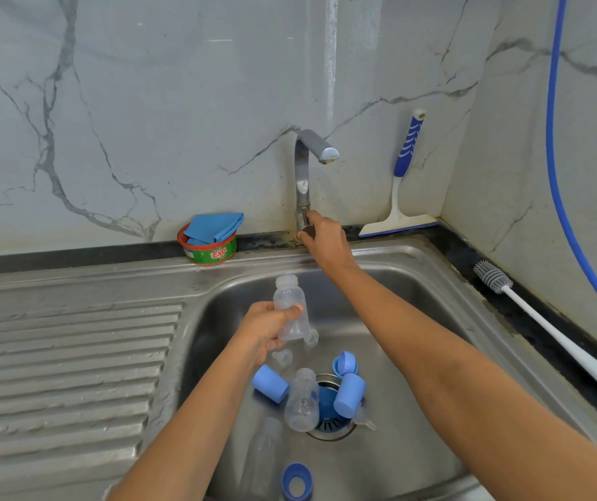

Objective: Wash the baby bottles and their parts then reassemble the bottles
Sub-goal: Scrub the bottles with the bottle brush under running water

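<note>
One clear bottle (290,301) upright, left fingers (290,313) curled round it — right fingers (314,219) gripping tap handle (308,231).

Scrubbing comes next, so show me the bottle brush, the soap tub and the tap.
bottle brush (557,335), head view, on its white handle
soap tub (214,254), head view, on its green side
tap (302,168), head view, on its upright pipe

Clear plastic bottles (302,399) and blue plastic caps (270,383) lie around the drain (329,426) in the steel sink (416,320); a round green tub (210,253) stands left of the metal tap (302,175).
</note>
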The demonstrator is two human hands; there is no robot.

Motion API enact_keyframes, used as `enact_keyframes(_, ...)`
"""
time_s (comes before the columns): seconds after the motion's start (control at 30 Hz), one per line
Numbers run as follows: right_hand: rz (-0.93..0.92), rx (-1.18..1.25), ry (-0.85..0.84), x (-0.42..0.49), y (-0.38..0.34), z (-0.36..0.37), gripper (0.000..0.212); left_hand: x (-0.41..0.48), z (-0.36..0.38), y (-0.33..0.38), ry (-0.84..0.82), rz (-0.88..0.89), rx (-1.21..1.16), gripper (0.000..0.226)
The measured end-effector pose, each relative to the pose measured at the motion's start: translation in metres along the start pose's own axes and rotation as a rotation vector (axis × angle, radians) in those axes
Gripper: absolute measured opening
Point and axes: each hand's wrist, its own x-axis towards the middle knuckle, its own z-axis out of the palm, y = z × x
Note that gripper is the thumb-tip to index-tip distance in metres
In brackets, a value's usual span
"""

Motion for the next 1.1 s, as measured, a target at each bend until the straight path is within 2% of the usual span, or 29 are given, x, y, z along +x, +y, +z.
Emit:
enact_keyframes(0.47,-0.069,-0.029,-0.019,0.0023,0.0035,-0.0036,0.036,-0.0026,0.0007,0.002,-0.004,0.004,-0.015,0.032)
enact_keyframes(0.77,-0.082,-0.064,-0.032,0.0025,0.0033,-0.0048,0.04,-0.0018,0.0005,0.001,0.001,-0.01,-0.007,0.044)
enact_keyframes(1.1,-0.073,-0.085,-0.036,0.0028,0.0012,-0.0059,0.042,-0.0043,0.0017,0.0026,0.002,-0.005,-0.023,0.04)
